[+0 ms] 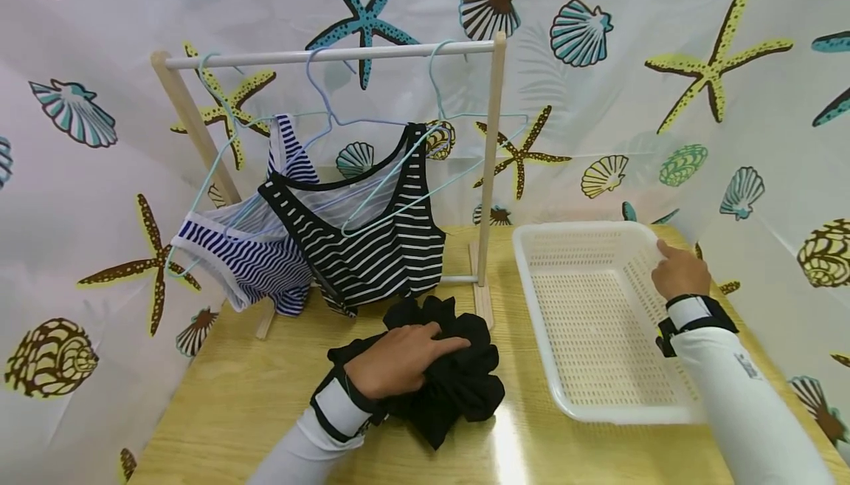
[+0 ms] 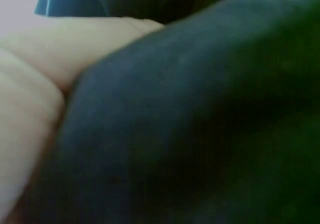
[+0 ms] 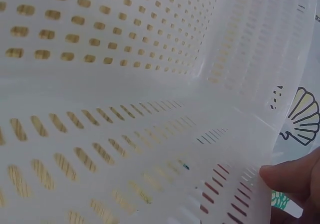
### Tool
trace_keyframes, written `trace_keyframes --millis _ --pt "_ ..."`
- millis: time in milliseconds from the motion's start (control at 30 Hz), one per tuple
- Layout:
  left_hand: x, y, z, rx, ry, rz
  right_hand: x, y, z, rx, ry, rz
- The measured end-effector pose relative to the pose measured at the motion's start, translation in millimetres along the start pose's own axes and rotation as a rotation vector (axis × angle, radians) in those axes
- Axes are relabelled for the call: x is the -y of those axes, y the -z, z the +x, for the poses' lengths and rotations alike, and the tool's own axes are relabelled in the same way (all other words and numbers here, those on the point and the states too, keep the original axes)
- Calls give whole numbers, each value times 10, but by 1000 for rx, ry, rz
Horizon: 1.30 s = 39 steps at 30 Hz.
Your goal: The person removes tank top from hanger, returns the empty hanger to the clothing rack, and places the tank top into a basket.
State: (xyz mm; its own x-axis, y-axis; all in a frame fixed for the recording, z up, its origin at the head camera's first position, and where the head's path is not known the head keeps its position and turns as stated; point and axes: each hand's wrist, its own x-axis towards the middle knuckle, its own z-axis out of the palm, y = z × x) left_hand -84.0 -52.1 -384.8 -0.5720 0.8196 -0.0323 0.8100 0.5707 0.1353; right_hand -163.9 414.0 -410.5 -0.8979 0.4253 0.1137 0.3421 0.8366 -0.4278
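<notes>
A crumpled black cloth with ruffled edges (image 1: 468,382) lies on the table below the rack. My left hand (image 1: 401,358) rests on top of it, index finger stretched out and the other fingers curled into the folds. Dark fabric (image 2: 175,114) fills most of the left wrist view, against the skin of that hand. On the right stands a white perforated plastic basket (image 1: 578,229). My right hand (image 1: 682,274) grips its right rim near the far corner. In the right wrist view the thumb (image 3: 282,176) presses the basket wall, with the other fingers partly hidden outside.
A rack with a white bar (image 1: 265,58) and wooden posts stands at the back. Hangers carry a black-and-white striped top (image 1: 378,256) and a blue-and-white striped garment (image 1: 246,260); a mint hanger (image 1: 441,94) hangs in front. A shell-patterned curtain (image 1: 584,101) surrounds the wooden table (image 1: 219,404).
</notes>
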Motion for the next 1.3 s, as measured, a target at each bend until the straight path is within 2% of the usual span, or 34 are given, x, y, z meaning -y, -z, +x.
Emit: trace_keyframes --millis 200,533,967,1300 --pt "-15 120 29 -47 -54 35 -9 11 0 -19 37 3" --pt "-16 268 24 -79 -47 24 -42 -16 -36 -42 42 0" --pt "-44 482 60 -145 -63 56 -37 -44 -31 -42 17 -3" --pt "-90 711 175 -169 -109 93 -23 -2 -30 -36 18 -57"
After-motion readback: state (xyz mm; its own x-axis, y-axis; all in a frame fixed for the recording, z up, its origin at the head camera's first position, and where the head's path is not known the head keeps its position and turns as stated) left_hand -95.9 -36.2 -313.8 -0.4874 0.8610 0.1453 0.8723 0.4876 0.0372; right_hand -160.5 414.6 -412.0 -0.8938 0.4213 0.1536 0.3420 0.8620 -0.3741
